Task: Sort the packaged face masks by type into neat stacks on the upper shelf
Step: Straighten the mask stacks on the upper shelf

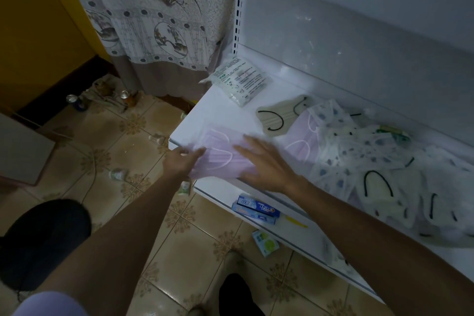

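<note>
hidden: both hands motion-blurred; left hand at left edge of purple pack, finger state can't tell | right hand flat on pack, fingers spread | pack: front-left corner of shelf | mask pile on the right, jumbled, cut off by frame | room: white shelf, tiled floor, patterned curtain

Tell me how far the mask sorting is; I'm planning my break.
Done: a white pack sits alone at the back of the upper shelf. In hand: left hand and right hand are on the purple masks at the front edge. Left: the mixed heap of dotted, purple and beige masks to the right.
</note>
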Demonstrator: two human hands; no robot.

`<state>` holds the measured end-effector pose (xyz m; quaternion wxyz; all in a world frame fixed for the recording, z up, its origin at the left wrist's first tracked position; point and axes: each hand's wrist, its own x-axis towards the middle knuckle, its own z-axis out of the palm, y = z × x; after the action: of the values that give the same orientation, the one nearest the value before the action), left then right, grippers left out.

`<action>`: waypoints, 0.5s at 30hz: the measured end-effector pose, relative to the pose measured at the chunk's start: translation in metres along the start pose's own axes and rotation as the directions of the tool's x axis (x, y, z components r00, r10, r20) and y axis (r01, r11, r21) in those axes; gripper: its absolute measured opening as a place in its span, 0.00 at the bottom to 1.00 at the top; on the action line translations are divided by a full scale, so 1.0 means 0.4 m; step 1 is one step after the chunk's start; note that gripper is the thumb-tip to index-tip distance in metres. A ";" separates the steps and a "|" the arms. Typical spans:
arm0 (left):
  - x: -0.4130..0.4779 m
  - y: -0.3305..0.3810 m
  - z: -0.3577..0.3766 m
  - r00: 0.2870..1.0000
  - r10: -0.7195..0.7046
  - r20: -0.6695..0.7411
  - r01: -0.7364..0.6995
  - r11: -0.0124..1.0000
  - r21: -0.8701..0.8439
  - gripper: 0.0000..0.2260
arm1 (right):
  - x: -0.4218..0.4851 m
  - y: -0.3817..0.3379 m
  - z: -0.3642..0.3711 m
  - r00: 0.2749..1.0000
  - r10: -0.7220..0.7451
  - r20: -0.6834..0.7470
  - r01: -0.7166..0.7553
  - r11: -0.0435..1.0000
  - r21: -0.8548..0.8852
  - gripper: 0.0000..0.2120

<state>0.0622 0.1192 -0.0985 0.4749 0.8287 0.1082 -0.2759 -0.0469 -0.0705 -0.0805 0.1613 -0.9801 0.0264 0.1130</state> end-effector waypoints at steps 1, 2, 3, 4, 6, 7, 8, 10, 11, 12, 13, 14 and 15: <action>0.003 -0.003 -0.001 0.999 0.030 -0.018 -0.029 0.999 0.040 0.23 | -0.007 0.026 0.000 0.987 0.106 -0.122 -0.110 0.994 -0.023 0.32; 0.003 -0.006 0.001 0.998 0.054 -0.041 -0.050 0.995 0.090 0.19 | -0.018 0.059 -0.004 0.947 0.254 -0.195 -0.272 0.960 -0.069 0.33; 0.000 -0.008 0.004 0.995 0.072 -0.062 -0.064 0.990 0.129 0.15 | -0.032 0.096 -0.010 0.894 0.405 -0.191 -0.432 0.893 -0.127 0.34; -0.006 -0.006 0.007 0.993 0.089 -0.083 -0.076 0.986 0.149 0.13 | -0.047 0.126 -0.016 0.845 0.518 -0.129 -0.534 0.822 -0.197 0.35; -0.020 0.000 0.014 0.986 0.124 -0.108 -0.108 0.984 0.144 0.07 | -0.069 0.153 -0.019 0.816 0.578 -0.027 -0.555 0.768 -0.319 0.32; -0.024 0.002 0.016 0.982 0.147 -0.122 -0.129 0.981 0.145 0.05 | -0.069 0.154 -0.020 0.832 0.555 -0.025 -0.528 0.776 -0.344 0.30; -0.027 0.003 0.015 0.977 0.166 -0.137 -0.145 0.978 0.148 0.04 | -0.063 0.149 -0.020 0.848 0.528 -0.038 -0.508 0.792 -0.337 0.27; -0.021 0.003 0.005 0.969 0.184 -0.163 -0.162 0.977 0.135 0.04 | -0.049 0.138 -0.027 0.854 0.511 -0.100 -0.520 0.830 -0.200 0.24; -0.015 0.002 -0.006 0.966 0.189 -0.177 -0.168 0.978 0.124 0.04 | -0.044 0.138 -0.032 0.845 0.517 -0.138 -0.531 0.842 -0.093 0.23; -0.008 0.000 -0.020 0.962 0.197 -0.187 -0.178 0.978 0.114 0.05 | -0.036 0.143 -0.034 0.835 0.524 -0.166 -0.535 0.844 -0.027 0.23; 0.001 -0.006 -0.034 0.959 0.206 -0.196 -0.189 0.977 0.103 0.06 | -0.030 0.148 -0.034 0.837 0.523 -0.160 -0.534 0.845 -0.031 0.24; 0.007 -0.011 -0.048 0.956 0.214 -0.202 -0.197 0.975 0.100 0.07 | -0.026 0.156 -0.032 0.844 0.523 -0.118 -0.532 0.845 -0.057 0.27; 0.013 -0.018 -0.060 0.950 0.225 -0.217 -0.206 0.973 0.107 0.07 | -0.024 0.160 -0.030 0.839 0.541 -0.063 -0.545 0.835 -0.078 0.30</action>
<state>0.0717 0.1430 -0.0972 0.4516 0.8807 0.0595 -0.1298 -0.0594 -0.1347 -0.0872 0.0766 -0.9407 0.3009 0.1364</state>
